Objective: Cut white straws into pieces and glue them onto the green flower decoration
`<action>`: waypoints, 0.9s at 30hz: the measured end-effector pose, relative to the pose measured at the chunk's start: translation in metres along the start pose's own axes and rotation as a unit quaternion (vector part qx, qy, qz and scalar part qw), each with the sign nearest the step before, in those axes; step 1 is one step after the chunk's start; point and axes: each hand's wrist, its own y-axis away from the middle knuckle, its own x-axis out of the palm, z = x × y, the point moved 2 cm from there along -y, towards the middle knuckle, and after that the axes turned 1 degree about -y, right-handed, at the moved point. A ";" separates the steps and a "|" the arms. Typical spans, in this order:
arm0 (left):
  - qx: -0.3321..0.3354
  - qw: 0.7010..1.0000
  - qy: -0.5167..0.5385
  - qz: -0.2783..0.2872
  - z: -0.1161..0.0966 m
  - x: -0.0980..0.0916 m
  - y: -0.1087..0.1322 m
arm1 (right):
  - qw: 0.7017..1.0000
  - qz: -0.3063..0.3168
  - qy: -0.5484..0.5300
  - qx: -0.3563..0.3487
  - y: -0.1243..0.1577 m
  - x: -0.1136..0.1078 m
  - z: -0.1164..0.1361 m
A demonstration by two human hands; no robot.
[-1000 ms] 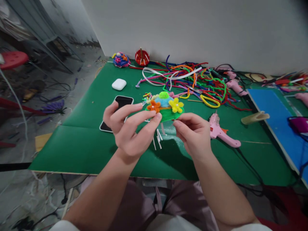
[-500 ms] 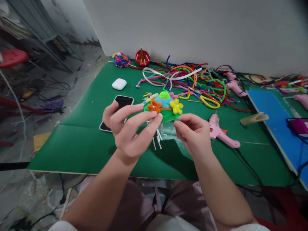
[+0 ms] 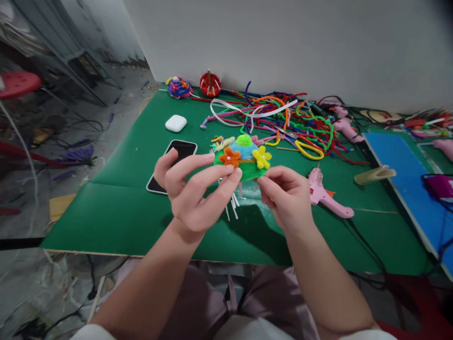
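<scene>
Between my hands, above the table, is a small pipe-cleaner hat (image 3: 241,150) with a green brim, a blue crown and a bright green top. An orange flower (image 3: 230,157) and a yellow flower (image 3: 262,157) sit on its near side. My left hand (image 3: 198,189) pinches the brim below the orange flower with thumb and fingertips. My right hand (image 3: 286,192) is closed at the brim's right edge, below the yellow flower. Pale strips show beneath the brim; whether they are fixed to it I cannot tell. White strips (image 3: 233,206) lie on the table underneath.
On the green table (image 3: 123,217) are a phone (image 3: 184,150), a white case (image 3: 176,123), a pink glue gun (image 3: 329,198), yellow-handled scissors (image 3: 309,150) and a heap of pipe cleaners (image 3: 276,113). A blue-and-pink ornament (image 3: 179,87) and a red one (image 3: 210,85) stand behind. A blue board (image 3: 399,174) lies right.
The hat has shifted slightly to the right and turned a little, with my left hand following. My right hand keeps nearly the same place, and both hands still hold the brim.
</scene>
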 end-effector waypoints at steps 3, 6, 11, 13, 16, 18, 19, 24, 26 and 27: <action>-0.010 1.000 -0.015 0.010 -0.001 0.001 0.000 | 1.000 -0.004 0.009 -0.008 -0.001 0.000 0.000; -0.007 0.999 -0.032 0.010 -0.002 0.000 -0.001 | 1.000 -0.010 0.028 -0.009 -0.001 0.001 0.000; -0.007 0.999 -0.046 0.023 -0.004 -0.002 -0.003 | 0.999 -0.009 0.039 0.006 0.000 0.001 0.000; -0.010 0.998 -0.047 0.030 -0.004 -0.002 -0.004 | 0.999 -0.012 0.049 0.011 0.000 0.000 0.000; -0.011 0.999 -0.044 0.025 -0.004 -0.002 -0.003 | 0.998 -0.015 0.054 0.006 0.000 0.000 0.000; -0.003 0.999 -0.038 0.011 -0.004 -0.002 -0.002 | 0.999 -0.012 0.042 -0.002 0.000 0.000 0.000; 0.001 0.999 -0.036 0.006 -0.004 -0.002 -0.002 | 0.999 -0.010 0.036 -0.005 0.000 0.000 0.000; -0.003 0.999 -0.036 0.007 -0.002 0.001 -0.001 | 0.999 -0.014 0.046 -0.007 0.000 0.000 0.000; -0.003 0.999 -0.040 0.001 -0.002 0.002 -0.001 | 0.998 -0.020 0.053 -0.002 0.000 0.001 0.000; -0.007 0.999 -0.046 0.003 -0.001 0.003 -0.001 | 0.998 -0.020 0.053 0.005 0.000 0.001 0.000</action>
